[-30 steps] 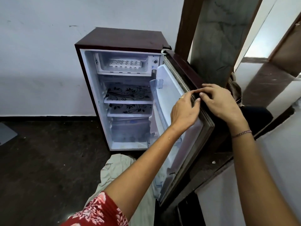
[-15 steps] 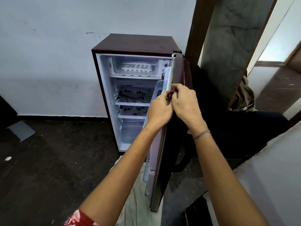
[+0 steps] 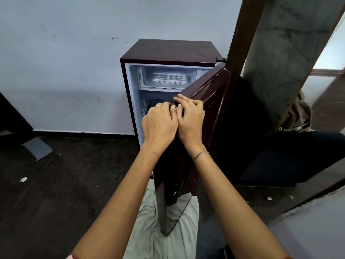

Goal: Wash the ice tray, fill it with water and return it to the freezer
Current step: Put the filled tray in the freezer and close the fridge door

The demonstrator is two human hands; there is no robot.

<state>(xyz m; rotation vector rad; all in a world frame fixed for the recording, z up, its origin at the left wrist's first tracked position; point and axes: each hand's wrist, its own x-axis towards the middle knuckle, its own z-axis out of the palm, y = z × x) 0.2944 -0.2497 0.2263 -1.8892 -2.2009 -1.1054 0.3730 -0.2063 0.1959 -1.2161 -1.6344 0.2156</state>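
Note:
A small maroon fridge stands against the white wall. Its door is partly swung in across the opening. A white ice tray lies in the freezer compartment at the top, still visible above the door's edge. My left hand and my right hand sit side by side on the free edge of the door, fingers curled over it. The lower shelves are hidden behind my hands and the door.
A pale cloth lies on the dark floor under the door. A wooden post and a marble slab lean right of the fridge, with a dark seat below them. A grey tile lies at the left.
The door has swung from wide open to about half shut, with both hands riding on its edge. The inner door shelves are now out of sight.

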